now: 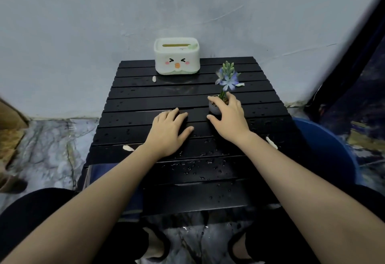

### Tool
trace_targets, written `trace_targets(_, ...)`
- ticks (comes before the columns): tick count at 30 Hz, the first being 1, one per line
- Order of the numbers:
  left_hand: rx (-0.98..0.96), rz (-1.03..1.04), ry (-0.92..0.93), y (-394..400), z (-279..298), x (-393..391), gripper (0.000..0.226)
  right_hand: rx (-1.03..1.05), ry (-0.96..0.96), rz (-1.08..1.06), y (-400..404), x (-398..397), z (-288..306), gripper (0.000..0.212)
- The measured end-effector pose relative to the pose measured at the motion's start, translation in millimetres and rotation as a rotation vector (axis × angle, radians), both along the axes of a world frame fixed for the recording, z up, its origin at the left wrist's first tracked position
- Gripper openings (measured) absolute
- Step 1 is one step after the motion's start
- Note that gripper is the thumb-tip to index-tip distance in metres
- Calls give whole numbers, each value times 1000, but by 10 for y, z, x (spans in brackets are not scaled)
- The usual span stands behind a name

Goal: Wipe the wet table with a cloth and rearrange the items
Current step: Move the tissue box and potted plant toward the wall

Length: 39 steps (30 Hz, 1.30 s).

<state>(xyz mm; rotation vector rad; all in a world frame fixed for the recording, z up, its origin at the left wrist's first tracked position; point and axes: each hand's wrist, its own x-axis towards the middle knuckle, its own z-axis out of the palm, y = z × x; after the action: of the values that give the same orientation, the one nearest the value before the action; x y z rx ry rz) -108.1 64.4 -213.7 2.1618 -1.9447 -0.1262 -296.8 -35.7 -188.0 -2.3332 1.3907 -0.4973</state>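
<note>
A black slatted table (145,101) stands against the wall, with water drops (193,168) scattered mostly over its near half. My right hand (229,118) grips a small grey pot (214,108) holding a purple flower (228,78), right of the table's middle. My left hand (168,132) lies flat with spread fingers at the middle of the table. Its fingertips cover something dark (184,118) that I cannot make out against the black slats. A white tissue box (177,58) with a cartoon face sits at the far edge.
Small white scraps lie on the table at the far left (154,79), near left (128,148), right edge (271,143) and beside the flower (239,84). A blue basin (325,145) stands on the floor to the right. Brown cardboard (10,118) lies at the left. The floor below is wet.
</note>
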Motion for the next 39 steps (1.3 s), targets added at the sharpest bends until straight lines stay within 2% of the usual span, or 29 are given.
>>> trace_targets(6,-125,-31,5,-375,78,10,38,-95,-100,77,-264,86,-44,34)
trace_targets(14,-74,-74,10,-1065,107,71,51,-109,-263,-46,-1316,453,132,35)
trace_targets(22,32,-74,45,-1284,-45,307,58,-97,-153,-47,-2039,895,17,33)
trace_targets(30,-8,-70,39,-1273,-111,304,57,-88,-85,-86,-2185,974,-172,33)
trace_targets(34,0,-62,55,-1270,-82,296,55,-57,-62,-85,-2124,910,-114,43)
trace_targets(39,-27,-66,98,-1221,158,304,44,-143,-154,-165,-1653,776,39,48)
